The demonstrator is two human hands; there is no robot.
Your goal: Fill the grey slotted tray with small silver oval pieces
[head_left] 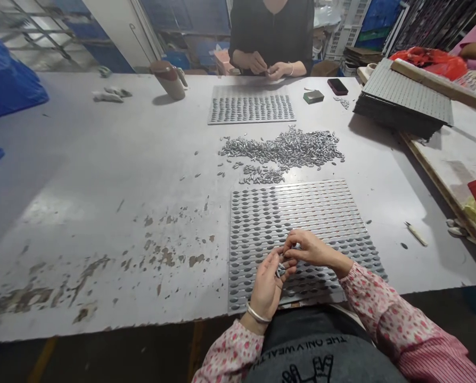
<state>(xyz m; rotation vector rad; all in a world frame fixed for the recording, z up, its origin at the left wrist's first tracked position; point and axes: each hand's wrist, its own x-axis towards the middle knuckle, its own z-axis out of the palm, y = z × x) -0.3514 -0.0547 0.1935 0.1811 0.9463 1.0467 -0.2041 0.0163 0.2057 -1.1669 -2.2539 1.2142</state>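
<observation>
Silvery oval pieces [279,270] lie in the curled fingers of the left hand [267,284], above the near ribbed panel [313,205]; there the right hand [312,249] pinches its fingertips together, on what I cannot tell. Smooth, pointed ovals line the panel's left and lower rows; its upper right shows bare thin strips. A pale-handled tool [416,234] lies rightward on the chipped white tabletop [162,170]. Beyond, a loose, glinting heap [286,149] separates this panel from a second panel [252,109], near a dark phone [337,86] and a brown-lidded jug [168,78].
</observation>
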